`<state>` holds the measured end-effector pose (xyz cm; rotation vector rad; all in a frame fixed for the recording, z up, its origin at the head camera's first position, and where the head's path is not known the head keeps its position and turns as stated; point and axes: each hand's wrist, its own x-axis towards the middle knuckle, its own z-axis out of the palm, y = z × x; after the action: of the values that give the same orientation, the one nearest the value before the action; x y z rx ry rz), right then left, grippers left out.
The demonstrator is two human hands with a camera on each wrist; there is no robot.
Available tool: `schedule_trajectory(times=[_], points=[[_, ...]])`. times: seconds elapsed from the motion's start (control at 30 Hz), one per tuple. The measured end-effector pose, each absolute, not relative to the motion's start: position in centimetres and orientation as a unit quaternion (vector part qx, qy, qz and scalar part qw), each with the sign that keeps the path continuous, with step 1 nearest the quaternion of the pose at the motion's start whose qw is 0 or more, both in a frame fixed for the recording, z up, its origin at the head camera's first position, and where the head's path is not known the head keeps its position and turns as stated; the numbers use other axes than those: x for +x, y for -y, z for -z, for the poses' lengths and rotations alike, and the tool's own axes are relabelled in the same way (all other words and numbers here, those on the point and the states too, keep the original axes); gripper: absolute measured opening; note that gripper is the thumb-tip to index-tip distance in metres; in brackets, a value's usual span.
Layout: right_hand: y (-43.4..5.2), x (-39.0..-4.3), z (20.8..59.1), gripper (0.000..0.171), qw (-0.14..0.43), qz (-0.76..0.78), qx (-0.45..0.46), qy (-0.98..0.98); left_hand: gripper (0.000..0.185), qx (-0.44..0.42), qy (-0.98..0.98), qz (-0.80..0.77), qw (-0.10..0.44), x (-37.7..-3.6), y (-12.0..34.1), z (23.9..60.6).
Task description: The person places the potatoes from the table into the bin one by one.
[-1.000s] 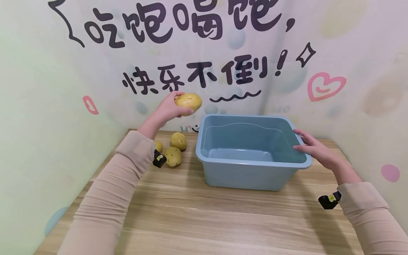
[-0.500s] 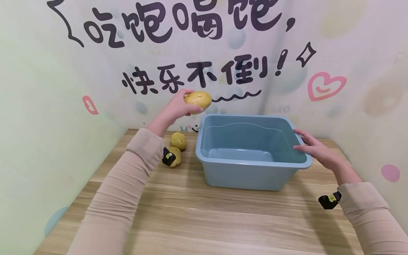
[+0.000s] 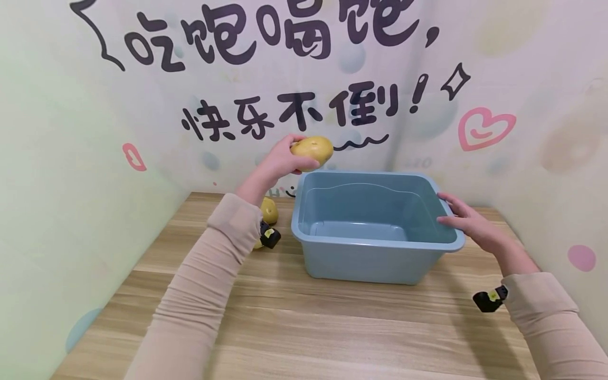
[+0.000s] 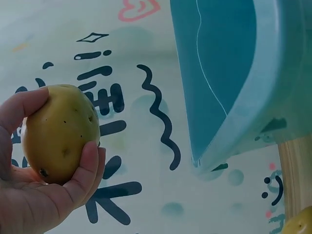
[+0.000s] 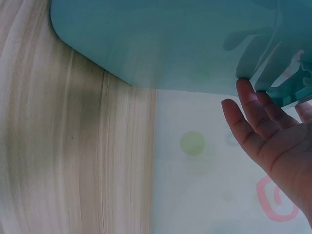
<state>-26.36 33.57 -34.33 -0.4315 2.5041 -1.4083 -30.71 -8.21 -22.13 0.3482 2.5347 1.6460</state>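
Observation:
My left hand (image 3: 279, 162) grips a yellow potato (image 3: 314, 149) up in the air, above and just left of the far left corner of a blue plastic tub (image 3: 361, 264). In the left wrist view the thumb and fingers wrap around that potato (image 4: 62, 131), which has small dark eyes. At the tub's right rim rests my right hand (image 3: 475, 224), its thumb over the rim and its other fingers against the outer wall, as the right wrist view shows with the fingers (image 5: 256, 112). Inside the tub only the bare bottom shows.
On the wooden table (image 3: 332, 327), another potato (image 3: 269, 211) lies left of the tub, partly behind my left wrist; a sliver of one more shows below it. A printed cloth wall (image 3: 537, 79) stands close behind the tub, with side walls left and right.
My left hand has moved to the right with the potato, toward the tub. Its forearm now covers more of the potatoes on the table. The right hand and tub have stayed still.

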Motion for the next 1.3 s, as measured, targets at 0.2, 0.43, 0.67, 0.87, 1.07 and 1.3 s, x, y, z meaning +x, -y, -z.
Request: schedule_trajectory(times=[0.2,0.43,0.67,0.87,1.07,1.3], points=[[-33.6,-26.3,34.4,0.071,0.117,0.480,-0.146,-0.857,0.066,0.121,-0.833,-0.536,0.060,-31.0,7.5,22.7],[-33.6,-26.3,34.4,0.072,0.116,0.481,-0.145,-0.857,0.065,0.128,-0.832,-0.535,0.074,-30.9,6.8,22.7],[-33.7,-26.3,34.3,0.071,0.117,0.483,-0.146,-0.855,0.062,0.146,-0.829,-0.535,0.077,-31.0,6.1,22.8],[-33.8,-26.5,34.5,0.071,0.114,0.481,-0.145,-0.857,0.062,0.142,-0.823,-0.544,0.079,-31.5,5.1,23.3],[-33.9,-26.5,34.7,0.071,0.116,0.487,-0.148,-0.853,0.062,0.145,-0.815,-0.554,0.088,-31.9,4.1,23.7],[-33.9,-26.5,34.5,0.072,0.119,0.481,-0.141,-0.857,0.062,0.156,-0.819,-0.546,0.087,-32.1,3.7,23.9]])
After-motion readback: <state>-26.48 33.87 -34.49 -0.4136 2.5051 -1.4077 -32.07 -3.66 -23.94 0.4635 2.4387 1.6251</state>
